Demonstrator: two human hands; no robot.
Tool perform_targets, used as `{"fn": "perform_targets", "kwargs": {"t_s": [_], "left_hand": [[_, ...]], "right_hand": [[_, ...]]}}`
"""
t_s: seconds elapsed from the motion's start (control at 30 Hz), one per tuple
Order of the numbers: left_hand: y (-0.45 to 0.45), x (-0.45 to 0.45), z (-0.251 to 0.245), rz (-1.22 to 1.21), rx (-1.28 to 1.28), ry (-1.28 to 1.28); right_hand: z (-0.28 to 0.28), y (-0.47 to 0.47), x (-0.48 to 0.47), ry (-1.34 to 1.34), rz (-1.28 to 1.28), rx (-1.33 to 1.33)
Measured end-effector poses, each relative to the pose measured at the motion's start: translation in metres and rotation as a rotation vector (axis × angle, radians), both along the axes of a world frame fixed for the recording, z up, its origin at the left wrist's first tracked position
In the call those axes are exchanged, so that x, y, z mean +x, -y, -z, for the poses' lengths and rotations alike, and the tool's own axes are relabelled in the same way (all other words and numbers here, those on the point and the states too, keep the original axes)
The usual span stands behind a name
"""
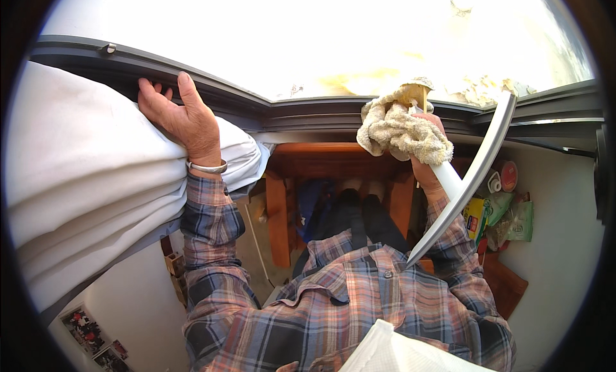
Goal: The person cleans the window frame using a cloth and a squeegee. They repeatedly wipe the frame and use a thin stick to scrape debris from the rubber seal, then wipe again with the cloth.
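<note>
My left hand (185,114) is raised palm up with fingers apart, against the bunched white curtain (96,150) and just below the dark window frame (231,85). It holds nothing. At the sill, my right hand (426,174) is closed around the white handle of a squeegee (464,198). A crumpled, off-white terry cloth (402,126) is bunched over the same hand and hides most of its fingers. The squeegee's long curved blade slants from the window frame down towards my shirt. Bright light washes out the window.
Below me stands a piece of reddish-brown wooden furniture (280,222), with my legs beside it. Several packets (522,220) and a red round container (508,175) lie by the right wall. Photographs (85,329) hang at lower left. Something white (409,350) covers the bottom edge.
</note>
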State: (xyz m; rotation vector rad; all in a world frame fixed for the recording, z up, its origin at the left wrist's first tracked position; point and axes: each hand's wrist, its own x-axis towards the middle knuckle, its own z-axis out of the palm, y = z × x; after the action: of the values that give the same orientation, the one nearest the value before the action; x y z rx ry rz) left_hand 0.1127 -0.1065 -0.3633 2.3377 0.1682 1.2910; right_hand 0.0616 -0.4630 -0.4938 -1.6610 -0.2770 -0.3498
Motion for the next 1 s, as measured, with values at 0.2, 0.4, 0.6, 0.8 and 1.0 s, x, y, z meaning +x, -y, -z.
{"fn": "perform_targets", "kwargs": {"t_s": [0.2,0.4,0.6,0.8,1.0], "left_hand": [[0.03,0.014,0.013,0.007,-0.035,-0.033],[0.033,0.035,0.022,-0.027,0.212,0.0],[0.048,0.052,0.041,0.06,0.181,0.027],[0.052,0.052,0.046,0.086,0.172,0.037],[0.059,0.029,0.06,0.181,0.137,0.012]], "right_hand": [[-0.009,0.003,0.0,0.08,0.03,-0.142],[-0.011,0.01,0.003,0.09,0.051,-0.174],[-0.008,0.014,0.002,0.086,0.066,-0.183],[-0.015,0.006,0.001,0.067,0.137,-0.14],[-0.014,-0.021,-0.018,0.182,0.231,-0.338]]}}
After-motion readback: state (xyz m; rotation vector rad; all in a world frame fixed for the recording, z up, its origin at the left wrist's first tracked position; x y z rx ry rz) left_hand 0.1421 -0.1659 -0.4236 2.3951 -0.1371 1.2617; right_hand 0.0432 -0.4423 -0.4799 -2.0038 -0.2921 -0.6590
